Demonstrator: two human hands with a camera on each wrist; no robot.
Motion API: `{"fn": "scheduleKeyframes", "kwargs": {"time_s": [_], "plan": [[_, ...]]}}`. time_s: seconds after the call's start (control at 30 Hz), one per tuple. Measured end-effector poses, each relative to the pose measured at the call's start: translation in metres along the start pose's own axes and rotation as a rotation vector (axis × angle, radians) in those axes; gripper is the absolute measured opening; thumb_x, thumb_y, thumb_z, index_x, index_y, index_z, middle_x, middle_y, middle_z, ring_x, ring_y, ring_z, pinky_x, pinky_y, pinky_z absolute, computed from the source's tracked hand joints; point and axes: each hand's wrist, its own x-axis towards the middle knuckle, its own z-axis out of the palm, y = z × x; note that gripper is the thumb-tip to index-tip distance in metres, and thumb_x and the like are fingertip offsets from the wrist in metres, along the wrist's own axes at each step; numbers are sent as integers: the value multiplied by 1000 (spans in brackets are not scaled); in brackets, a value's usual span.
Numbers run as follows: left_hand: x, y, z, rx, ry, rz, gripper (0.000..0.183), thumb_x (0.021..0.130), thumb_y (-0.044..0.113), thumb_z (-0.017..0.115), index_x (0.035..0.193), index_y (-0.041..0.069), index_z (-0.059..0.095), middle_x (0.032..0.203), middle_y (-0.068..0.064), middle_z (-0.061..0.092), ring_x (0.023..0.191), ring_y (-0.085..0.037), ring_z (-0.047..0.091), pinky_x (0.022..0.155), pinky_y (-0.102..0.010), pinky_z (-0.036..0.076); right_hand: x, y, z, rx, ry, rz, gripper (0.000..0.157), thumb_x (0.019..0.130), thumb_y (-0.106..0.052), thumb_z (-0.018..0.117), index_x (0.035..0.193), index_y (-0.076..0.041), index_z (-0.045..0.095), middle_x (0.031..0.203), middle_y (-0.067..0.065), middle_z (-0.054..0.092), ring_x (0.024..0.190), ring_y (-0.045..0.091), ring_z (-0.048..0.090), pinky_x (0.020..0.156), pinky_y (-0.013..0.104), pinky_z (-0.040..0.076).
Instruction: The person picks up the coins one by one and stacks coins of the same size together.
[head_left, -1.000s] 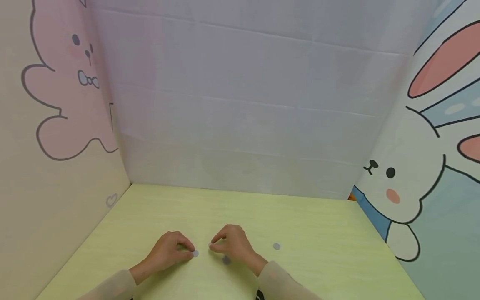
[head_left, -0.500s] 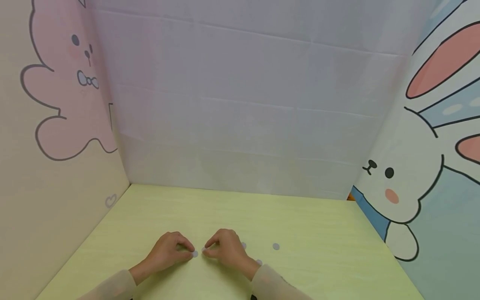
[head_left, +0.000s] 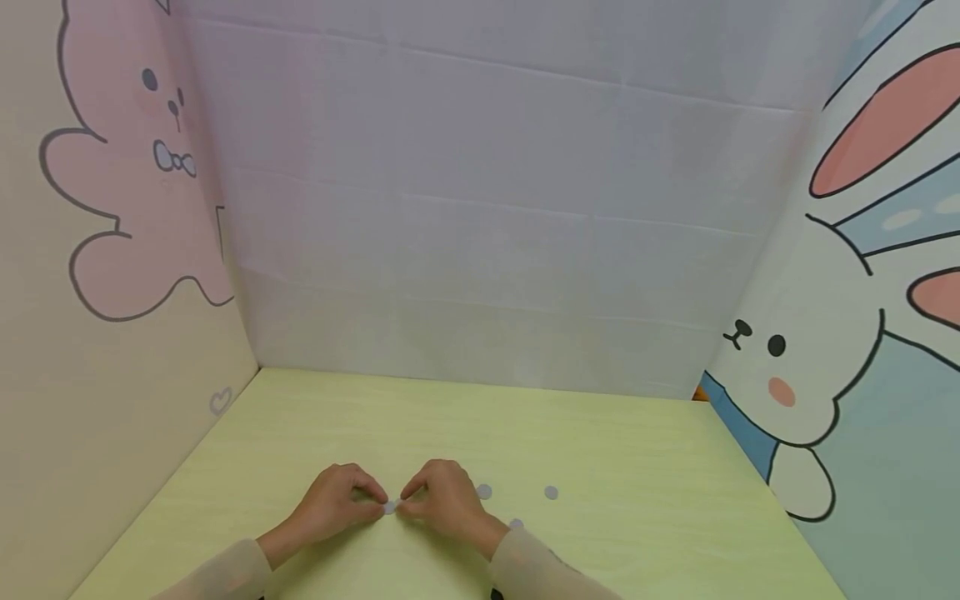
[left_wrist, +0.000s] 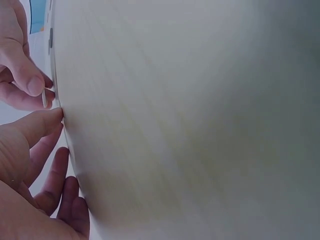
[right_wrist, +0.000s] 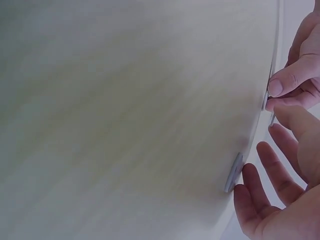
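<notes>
"One loose disc (head_left: 516, 523) sits nearest, partly hidden by the right sleeve (head_left: 551, 568). What about the hands?"

"Left hand (head_left: 339, 502) pinches the edge of a flat grey disc (head_left: 389, 507) on the worktop (head_left: 637, 517). Right hand (head_left: 446, 502) grips a thin disc (left_wrist: 44, 96) tilted up on edge, just beside the grey one; whether they touch, I can't tell."

"Heavy things, you think?"

"Light, I'd guess, and stiff. Probably smooth enough to skid if nudged, so I'd take the rim between thumb and fingertip, and gently. How fragile they are I couldn't say; I can't make out the material."

"And farther off?"

"A second loose disc (head_left: 484, 492) beside the right hand, a third (head_left: 551, 492) well to its right, both flat on the worktop. Behind everything, a creased pale back wall (head_left: 480, 225)."
</notes>
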Motion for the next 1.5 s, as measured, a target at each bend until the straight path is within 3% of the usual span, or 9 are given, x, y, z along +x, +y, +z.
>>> {"fn": "scheduleKeyframes", "kwargs": {"time_s": [0.43, 0.63, 1.13, 1.5], "plan": [[1, -3, 2, -4, -2, 12, 12, 81, 25, 93, 87, 27, 83, 92, 16, 73, 91, -12, 63, 88, -41, 46, 4, -5, 8, -135, 34, -14, 9, 83, -29, 93, 83, -23, 86, 82, -15, 72, 78, -3, 55, 79, 20, 46], [0, -2, 1, -11, -4, 13, 13, 81, 23, 93, 88, 27, 83, 92, 16, 73, 91, -11, 65, 93, -47, 47, 7, -4, 12, -161, 53, -15, 10, 82, -30, 93, 81, -24, 86, 81, -15, 70, 77, -3, 51, 74, 20, 42], [2, -6, 3, -25, -7, -5, 12, 82, 22, 92, 86, 28, 83, 92, 16, 72, 94, -12, 64, 92, -51, 51, 7, -8, 14, -142, 37, 60, 11, 80, -33, 95, 82, -28, 86, 85, -14, 65, 77, 3, 47, 67, 24, 36], [2, -9, 7, -43, -15, -16, 12, 83, 19, 92, 86, 27, 83, 92, 14, 72, 96, -14, 63, 90, -50, 51, 4, -2, 11, -117, 12, 26, 13, 82, -29, 94, 90, -23, 87, 88, -10, 68, 79, 3, 47, 69, 21, 36]]}}
